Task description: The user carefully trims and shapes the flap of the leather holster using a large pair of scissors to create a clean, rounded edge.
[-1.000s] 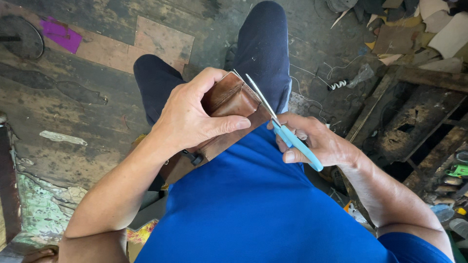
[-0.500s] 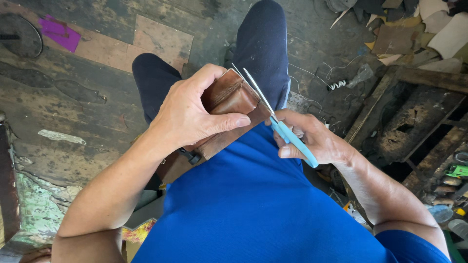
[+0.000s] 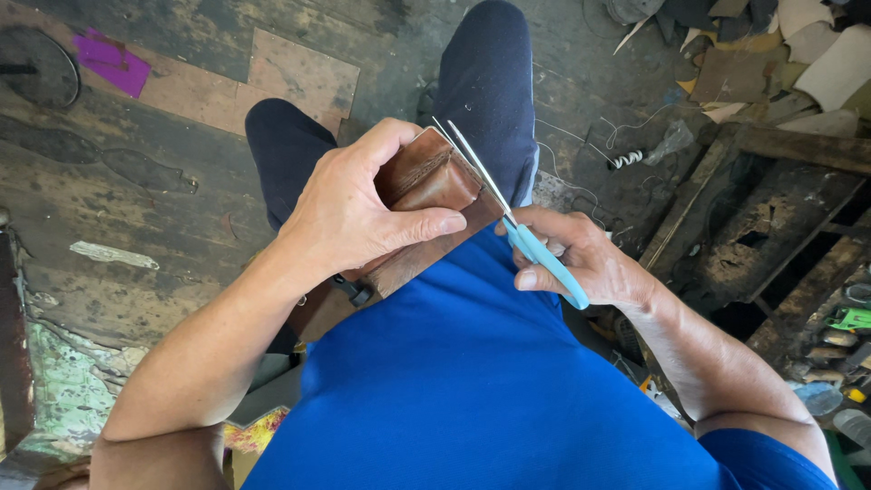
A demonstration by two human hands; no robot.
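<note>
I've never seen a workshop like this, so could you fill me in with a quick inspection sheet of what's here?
Surface: worn, stained wooden floor.
Job's things: brown leather piece; blue-handled scissors, blades open at its edge.
Clutter: leather scraps, purple scrap.
Hands: left hand grips the leather; right hand holds the scissors.
Cables: loose thread on floor.
Surroundings: dark wooden crate on the right.
</note>
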